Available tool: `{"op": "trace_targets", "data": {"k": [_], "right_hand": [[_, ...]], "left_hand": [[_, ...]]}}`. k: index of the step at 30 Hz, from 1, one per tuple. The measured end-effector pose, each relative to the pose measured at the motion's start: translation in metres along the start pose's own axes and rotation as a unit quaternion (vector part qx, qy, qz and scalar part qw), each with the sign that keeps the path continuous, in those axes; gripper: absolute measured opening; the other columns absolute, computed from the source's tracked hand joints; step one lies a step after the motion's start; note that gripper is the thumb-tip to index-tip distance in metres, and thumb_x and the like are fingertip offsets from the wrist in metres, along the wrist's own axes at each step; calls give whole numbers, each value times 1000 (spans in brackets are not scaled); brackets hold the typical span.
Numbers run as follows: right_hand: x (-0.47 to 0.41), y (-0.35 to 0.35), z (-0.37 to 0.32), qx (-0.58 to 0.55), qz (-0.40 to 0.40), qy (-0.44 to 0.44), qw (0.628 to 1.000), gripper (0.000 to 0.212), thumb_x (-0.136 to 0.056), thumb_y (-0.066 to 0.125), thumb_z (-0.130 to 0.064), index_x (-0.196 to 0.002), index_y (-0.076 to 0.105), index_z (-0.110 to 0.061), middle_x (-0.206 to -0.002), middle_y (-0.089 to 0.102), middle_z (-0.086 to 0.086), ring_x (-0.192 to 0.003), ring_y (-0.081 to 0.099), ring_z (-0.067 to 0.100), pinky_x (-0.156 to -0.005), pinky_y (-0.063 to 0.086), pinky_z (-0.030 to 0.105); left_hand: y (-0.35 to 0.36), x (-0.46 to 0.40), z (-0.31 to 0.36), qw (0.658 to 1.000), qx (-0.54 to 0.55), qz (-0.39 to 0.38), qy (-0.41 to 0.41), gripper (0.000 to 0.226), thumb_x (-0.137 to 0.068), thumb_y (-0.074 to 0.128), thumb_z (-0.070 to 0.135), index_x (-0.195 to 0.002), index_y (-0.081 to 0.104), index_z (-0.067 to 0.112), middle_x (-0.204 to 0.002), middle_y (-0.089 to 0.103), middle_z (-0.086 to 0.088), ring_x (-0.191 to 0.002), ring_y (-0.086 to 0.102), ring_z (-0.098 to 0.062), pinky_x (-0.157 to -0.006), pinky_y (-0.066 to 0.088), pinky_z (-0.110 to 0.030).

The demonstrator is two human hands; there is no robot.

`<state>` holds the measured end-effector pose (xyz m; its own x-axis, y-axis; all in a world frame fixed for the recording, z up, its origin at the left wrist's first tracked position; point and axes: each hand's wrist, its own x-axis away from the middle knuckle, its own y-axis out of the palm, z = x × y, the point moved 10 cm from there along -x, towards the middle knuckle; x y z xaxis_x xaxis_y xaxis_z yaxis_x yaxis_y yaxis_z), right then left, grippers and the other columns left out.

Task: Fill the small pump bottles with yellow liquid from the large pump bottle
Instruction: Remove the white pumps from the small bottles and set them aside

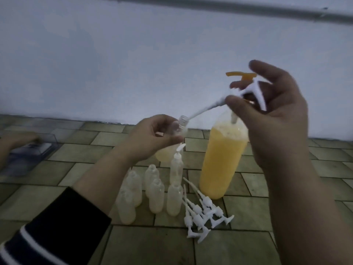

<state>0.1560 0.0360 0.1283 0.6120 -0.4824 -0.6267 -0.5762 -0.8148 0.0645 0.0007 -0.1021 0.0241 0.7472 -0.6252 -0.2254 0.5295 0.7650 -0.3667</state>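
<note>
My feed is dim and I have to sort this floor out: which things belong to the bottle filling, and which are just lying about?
Job:
- large pump bottle of yellow liquid
- small bottle in the left hand
- white pump head in the right hand
- standing small bottles
- loose pump heads

Lying about:
- clear plastic box, far left
- pipe along the wall

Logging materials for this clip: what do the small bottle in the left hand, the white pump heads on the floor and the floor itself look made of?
Small bottle: likely clear, slightly frosted plastic; the fingers of the left hand show through it. White pump heads: opaque white moulded plastic, matte, with thin dip tubes. Floor: looks like olive-green tiles or pavers with dark joints; blur leaves the finish open.
</note>
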Motion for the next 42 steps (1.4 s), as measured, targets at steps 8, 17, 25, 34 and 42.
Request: {"op": "trace_targets", "data": {"k": [8, 17, 25, 34, 42], "right_hand": [[59, -54, 46, 60, 102, 61, 991, 23, -75, 72, -3, -95, 63, -11, -93, 69, 3, -84, 68, 14, -70, 56, 23], [133, -55, 139, 311, 55, -2, 949, 31, -71, 76, -8, -79, 56, -31, -89, 62, -17, -90, 58, -4, -70, 46, 11], [151, -42, 200, 404, -34, -8, 914, 39, -58, 83, -2, -77, 56, -24, -82, 59, -4, -81, 53, -3, -65, 39, 9], [150, -32, 211, 445, -81, 33, 891, 35, -57, 86, -2, -82, 67, -18, -85, 65, -2, -77, 61, 14, -68, 44, 23], [148, -30, 200, 437, -75, 21, 896, 35, -57, 85, 1, -80, 66, -18, -83, 65, -3, -78, 62, 16, -68, 43, 20]], "left_hand": [[-41, -42, -57, 971, -188, 119, -91, 29, -75, 71, 22, -100, 59, 18, -96, 63, 4, -88, 61, -17, -69, 49, -28], [-2, -54, -119, 896, -379, -70, -220, 33, -79, 70, 18, -109, 60, 11, -107, 60, -6, -93, 56, -21, -72, 42, -26], [13, -50, -118, 869, -416, -131, -236, 53, -83, 69, 18, -131, 48, 12, -133, 51, -8, -117, 51, -25, -90, 44, -31], [32, -51, -79, 911, -371, -118, -140, 35, -76, 70, 30, -98, 66, 4, -84, 57, 4, -73, 50, -17, -64, 38, -25], [70, -43, -90, 881, -404, -201, -141, 25, -75, 69, 29, -85, 52, 14, -80, 52, 1, -74, 52, -17, -64, 44, -26]]}}
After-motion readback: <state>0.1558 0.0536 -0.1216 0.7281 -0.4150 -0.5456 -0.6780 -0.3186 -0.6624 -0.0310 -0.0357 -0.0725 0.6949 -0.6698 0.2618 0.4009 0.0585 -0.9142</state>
